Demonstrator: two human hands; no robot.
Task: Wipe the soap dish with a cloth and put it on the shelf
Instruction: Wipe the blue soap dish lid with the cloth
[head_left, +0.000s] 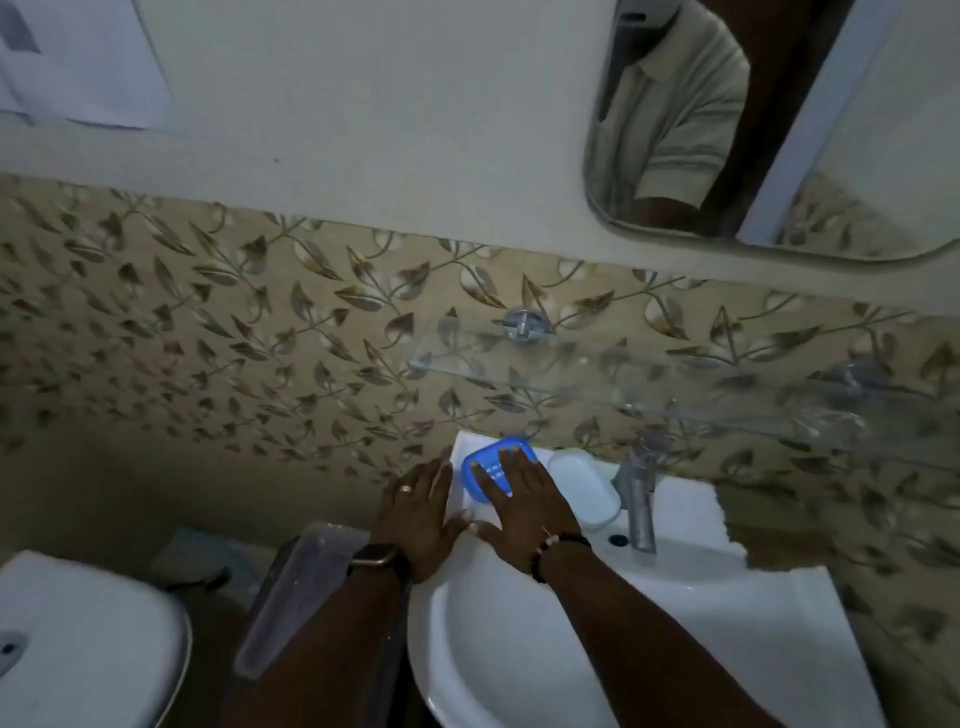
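Note:
A blue soap dish (480, 462) lies on the back left corner of the white sink (675, 597). My right hand (524, 499) lies flat over the dish, straight fingers touching its top. My left hand (421, 514) rests open on the sink's left edge beside it, fingers straight. A white oval lid or second dish (584, 483) sits just right of the blue one. The glass shelf (597, 374) hangs on the wall above the sink. No cloth is in view.
A chrome tap (641, 488) stands right of the white dish. A mirror (753, 130) hangs above the shelf. A toilet lid (78, 639) is at the lower left, with a grey bin (291, 587) between it and the sink.

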